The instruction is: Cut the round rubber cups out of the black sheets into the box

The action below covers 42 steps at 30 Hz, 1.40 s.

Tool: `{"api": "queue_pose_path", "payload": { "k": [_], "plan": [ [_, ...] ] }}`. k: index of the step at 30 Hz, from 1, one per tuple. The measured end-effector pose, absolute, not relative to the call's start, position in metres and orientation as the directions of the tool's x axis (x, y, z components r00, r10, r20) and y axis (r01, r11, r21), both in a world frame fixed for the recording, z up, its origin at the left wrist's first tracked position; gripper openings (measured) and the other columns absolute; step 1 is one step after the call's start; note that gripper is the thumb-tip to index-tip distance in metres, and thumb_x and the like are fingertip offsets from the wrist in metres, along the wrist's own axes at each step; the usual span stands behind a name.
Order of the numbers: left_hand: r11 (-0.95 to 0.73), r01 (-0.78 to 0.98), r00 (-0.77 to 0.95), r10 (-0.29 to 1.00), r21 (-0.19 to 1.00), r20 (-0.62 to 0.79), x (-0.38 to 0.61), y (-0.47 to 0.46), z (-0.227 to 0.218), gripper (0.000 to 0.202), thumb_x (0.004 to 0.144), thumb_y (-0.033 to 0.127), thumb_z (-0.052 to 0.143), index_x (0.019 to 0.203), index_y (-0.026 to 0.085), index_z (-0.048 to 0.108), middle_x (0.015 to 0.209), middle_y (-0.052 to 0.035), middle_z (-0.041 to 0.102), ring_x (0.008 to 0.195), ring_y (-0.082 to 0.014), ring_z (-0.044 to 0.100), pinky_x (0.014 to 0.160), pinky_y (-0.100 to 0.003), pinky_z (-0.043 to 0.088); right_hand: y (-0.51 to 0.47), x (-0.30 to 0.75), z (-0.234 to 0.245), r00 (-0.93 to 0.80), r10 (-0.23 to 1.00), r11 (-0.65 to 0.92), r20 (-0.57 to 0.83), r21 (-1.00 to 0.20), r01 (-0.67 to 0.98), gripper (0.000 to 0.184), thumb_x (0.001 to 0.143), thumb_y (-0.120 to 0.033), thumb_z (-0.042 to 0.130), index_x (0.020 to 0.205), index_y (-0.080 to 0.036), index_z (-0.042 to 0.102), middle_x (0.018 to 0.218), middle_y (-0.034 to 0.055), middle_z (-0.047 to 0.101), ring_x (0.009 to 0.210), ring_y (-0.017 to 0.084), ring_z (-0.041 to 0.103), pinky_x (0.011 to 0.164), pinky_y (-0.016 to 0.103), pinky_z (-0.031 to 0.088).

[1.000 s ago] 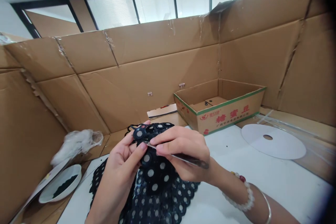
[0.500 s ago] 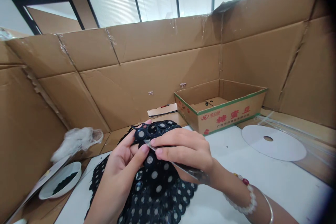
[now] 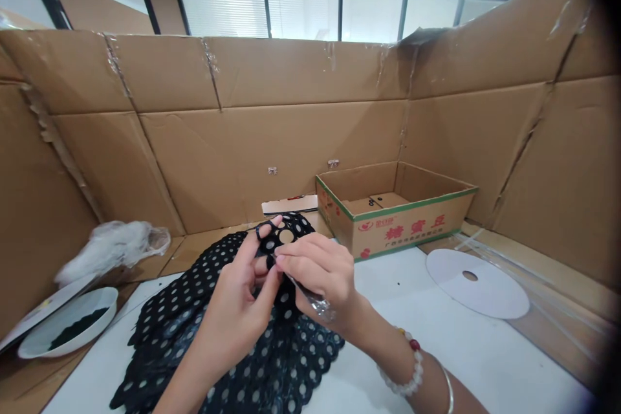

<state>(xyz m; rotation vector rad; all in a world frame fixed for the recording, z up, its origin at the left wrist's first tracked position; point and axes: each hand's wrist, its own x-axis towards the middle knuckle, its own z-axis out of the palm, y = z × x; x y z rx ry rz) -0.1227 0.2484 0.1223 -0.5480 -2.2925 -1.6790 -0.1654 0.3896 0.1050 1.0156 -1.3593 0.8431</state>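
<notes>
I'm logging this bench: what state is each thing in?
Polka-dot fabric: bunched, pinched by left hand
Slim tool: gripped in right hand, partly hidden
Cardboard box: open, black rings inside
White bowl: uncovered, dark contents
White disc: lying flat
Plastic bag: crumpled
Bead bracelet: worn
Metal bangle: worn

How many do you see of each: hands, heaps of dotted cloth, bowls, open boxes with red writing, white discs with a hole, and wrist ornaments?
Left hand and right hand: 2
Heap of dotted cloth: 1
Bowl: 1
Open box: 1
White disc: 1
Beaded bracelet and bangle: 2
Total: 8
</notes>
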Motion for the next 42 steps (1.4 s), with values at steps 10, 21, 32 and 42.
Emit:
{"api": "queue_pose_path", "payload": {
  "k": [10, 21, 32, 42],
  "plan": [
    [0.108, 0.329, -0.928, 0.222, 0.938, 0.300, -0.152, 0.253, 0.117, 0.080, 0.082, 0.035, 0.067, 0.145, 0.016, 0.023, 0.081, -0.0011, 0.066, 0.060, -0.0091, 0.053, 0.059, -0.016, 0.043, 0.385, -0.179, 0.105, -0.134, -0.112, 0.366, 0.985, -0.085, -0.927, 0.015, 0.085, -0.006, 0.048, 0.079, -0.016, 0.058, 0.092, 0.0076, 0.068, 0.090, 0.018, 0.062, 0.081, 0.033, 0.056],
    [0.225, 0.303, -0.939, 0.234, 0.926, 0.251, -0.149, 0.250, 0.100, 0.075, 0.091, 0.047, 0.052, 0.149, 0.015, 0.017, 0.067, 0.0052, 0.051, 0.063, -0.0093, 0.041, 0.060, -0.019, 0.032, 0.384, -0.194, 0.089, -0.060, 0.073, 0.222, 0.996, -0.074, -0.972, 0.019, 0.086, -0.004, 0.050, 0.095, -0.020, 0.054, 0.086, 0.0050, 0.074, 0.087, 0.014, 0.073, 0.078, 0.022, 0.061],
    [0.212, 0.239, -0.962, 0.187, 0.948, 0.201, -0.142, 0.246, 0.116, 0.083, 0.087, 0.052, 0.057, 0.153, 0.021, 0.016, 0.062, 0.0069, 0.042, 0.057, -0.0092, 0.035, 0.055, -0.020, 0.029, 0.463, -0.222, 0.127, -0.091, 0.777, 0.284, 0.624, -0.475, -0.833, 0.018, 0.092, -0.036, 0.054, 0.096, -0.021, 0.044, 0.085, 0.0079, 0.071, 0.074, 0.019, 0.071, 0.070, 0.033, 0.059],
    [0.061, 0.176, -0.982, 0.081, 0.983, 0.171, -0.135, 0.227, 0.140, 0.086, 0.081, 0.051, 0.067, 0.152, 0.037, 0.019, 0.067, 0.0047, 0.057, 0.061, -0.0084, 0.052, 0.058, -0.014, 0.043, 0.474, -0.265, 0.099, -0.314, 0.590, 0.448, 0.744, -0.625, -0.639, 0.026, 0.085, -0.040, 0.059, 0.076, -0.015, 0.059, 0.095, 0.0110, 0.064, 0.094, 0.021, 0.061, 0.084, 0.037, 0.051]
  ]
}}
